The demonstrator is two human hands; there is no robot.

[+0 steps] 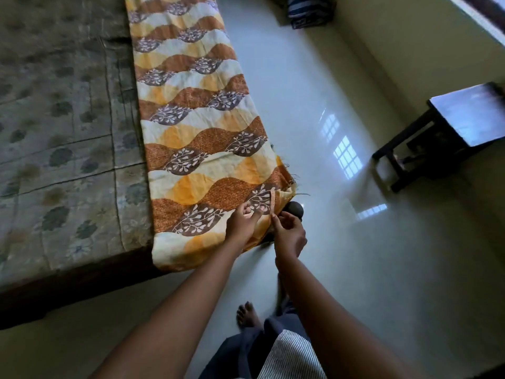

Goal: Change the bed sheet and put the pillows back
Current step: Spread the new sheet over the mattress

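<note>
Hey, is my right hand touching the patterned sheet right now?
Touching. The head view shows the right hand pinching a raised edge strip of the sheet between thumb and fingers, at the sheet's near corner.

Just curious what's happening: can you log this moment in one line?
folded sheet: along mattress edge, not spread | left hand: grips its corner | right hand: pinches its raised edge

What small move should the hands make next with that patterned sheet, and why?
Probably lift the pinched corner layer and draw it left across the mattress: the sheet lies folded in a strip along the bed's edge, the mattress beside it is bare, and the left hand and right hand both pinch its near corner.
</note>
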